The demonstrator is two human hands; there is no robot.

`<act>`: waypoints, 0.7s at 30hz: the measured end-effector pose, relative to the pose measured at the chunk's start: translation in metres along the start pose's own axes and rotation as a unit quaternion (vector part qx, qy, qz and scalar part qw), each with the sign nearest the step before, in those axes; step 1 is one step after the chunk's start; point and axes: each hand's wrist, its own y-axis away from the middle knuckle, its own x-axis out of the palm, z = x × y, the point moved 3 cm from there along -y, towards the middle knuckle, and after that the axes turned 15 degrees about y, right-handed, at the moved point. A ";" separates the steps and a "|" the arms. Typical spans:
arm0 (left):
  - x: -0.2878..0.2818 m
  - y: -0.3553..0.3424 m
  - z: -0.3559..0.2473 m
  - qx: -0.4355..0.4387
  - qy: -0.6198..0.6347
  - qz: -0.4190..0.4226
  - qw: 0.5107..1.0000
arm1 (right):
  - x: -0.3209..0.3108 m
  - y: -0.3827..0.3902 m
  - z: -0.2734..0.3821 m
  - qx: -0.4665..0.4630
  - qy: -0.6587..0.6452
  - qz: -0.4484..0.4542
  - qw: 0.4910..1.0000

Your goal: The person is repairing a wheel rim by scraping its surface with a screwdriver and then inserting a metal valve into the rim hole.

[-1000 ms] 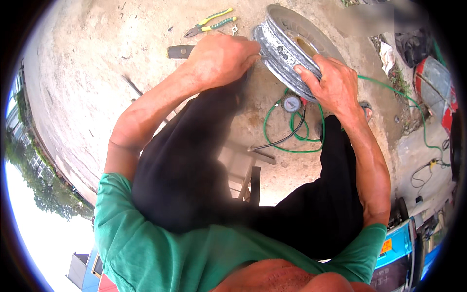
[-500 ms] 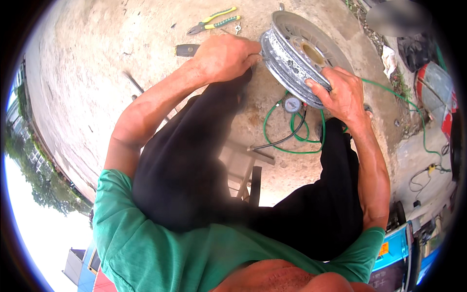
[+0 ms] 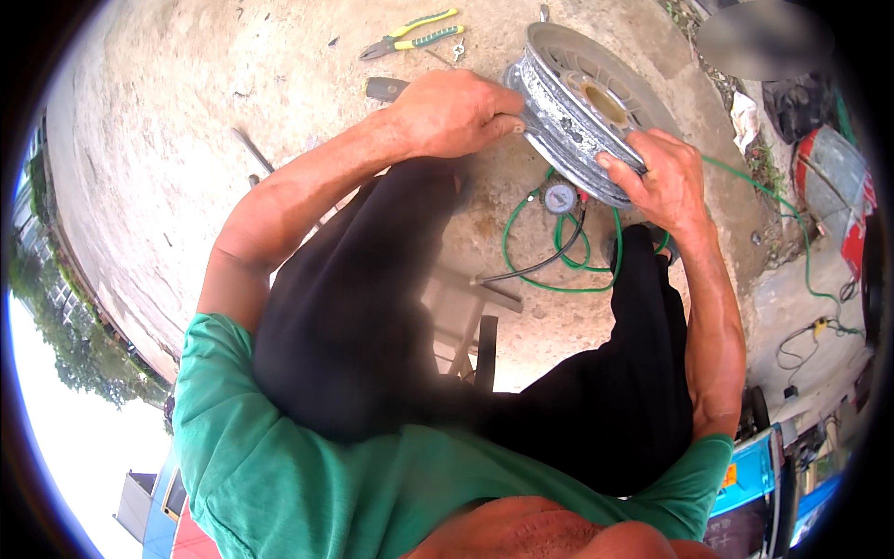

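Observation:
A grey metal wheel rim (image 3: 563, 107) with white-flecked paint leans tilted beyond my knees. My right hand (image 3: 659, 182) grips its near edge, thumb on the outer band. My left hand (image 3: 466, 112) is closed at the rim's left edge; whatever is pinched in its fingertips is too hidden to name. Yellow-green pliers (image 3: 405, 45), a small metal piece (image 3: 458, 50) and a partly hidden dark tool head (image 3: 383, 88) lie just past that hand. Below the rim is a round pressure gauge (image 3: 559, 197) with a coiled green hose (image 3: 549, 284).
A long metal bar (image 3: 250, 149) lies left on the concrete floor (image 3: 149, 158). A stool frame (image 3: 486, 349) shows between my legs. A red and silver object (image 3: 829, 186), a white scrap (image 3: 743, 119) and cords (image 3: 796, 345) are along the right.
The rim has shifted right and a little down, my right hand moving with it. My left hand has also moved right along with the rim.

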 end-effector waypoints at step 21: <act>-0.022 -0.002 0.040 -0.100 -0.044 -0.036 0.993 | -0.003 -0.007 -0.001 0.044 0.016 0.039 0.998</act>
